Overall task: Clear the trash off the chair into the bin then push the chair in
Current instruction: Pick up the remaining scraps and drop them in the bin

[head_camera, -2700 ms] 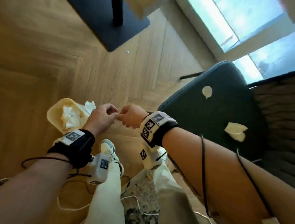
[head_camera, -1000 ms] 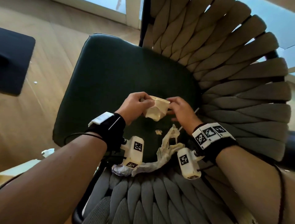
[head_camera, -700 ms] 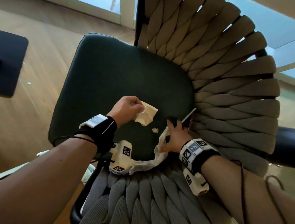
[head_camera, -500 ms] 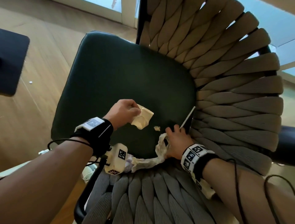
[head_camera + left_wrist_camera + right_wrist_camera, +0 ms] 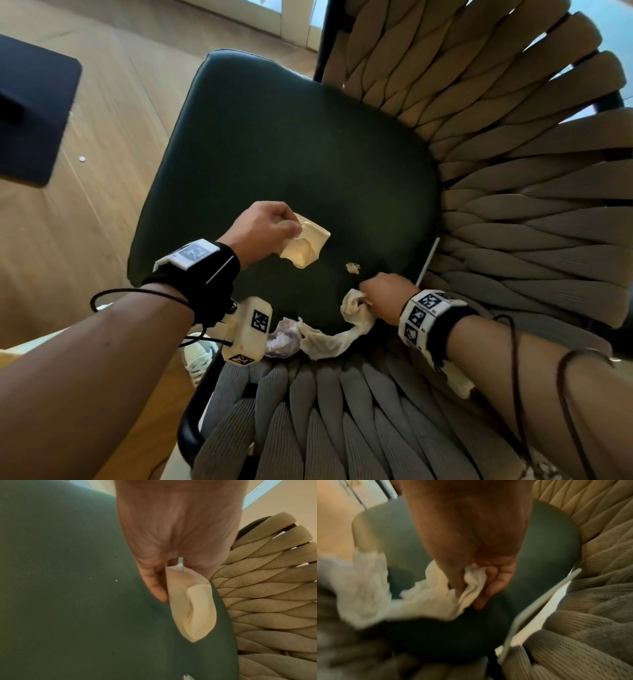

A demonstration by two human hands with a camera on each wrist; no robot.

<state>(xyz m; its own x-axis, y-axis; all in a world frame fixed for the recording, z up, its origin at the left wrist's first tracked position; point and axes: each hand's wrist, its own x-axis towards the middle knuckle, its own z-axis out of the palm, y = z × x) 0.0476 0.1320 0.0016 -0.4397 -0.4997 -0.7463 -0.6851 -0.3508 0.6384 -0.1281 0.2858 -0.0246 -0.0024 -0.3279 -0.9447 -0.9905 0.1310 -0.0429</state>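
We count two hands over the chair's dark green seat (image 5: 291,144), and both are busy. Starting at the left, a black mat (image 5: 30,109) lies on the wooden floor (image 5: 85,212) with one tiny white speck (image 5: 82,159) beside it. Then the left hand (image 5: 263,229), fingers curled, pinching one folded cream paper scrap (image 5: 305,245) above the cushion. Next, one small crumb (image 5: 352,268) sits alone on the seat. Now the right hand (image 5: 385,294), fingers closed round one long crumpled tissue (image 5: 329,337) that trails along the seat's near edge to a pale purplish wad (image 5: 282,339). Just beyond it one thin white stick (image 5: 427,261) leans where cushion meets the woven backrest (image 5: 513,171). Grey-beige padded bands wrap the seat on two sides, and window light shows at the top right.
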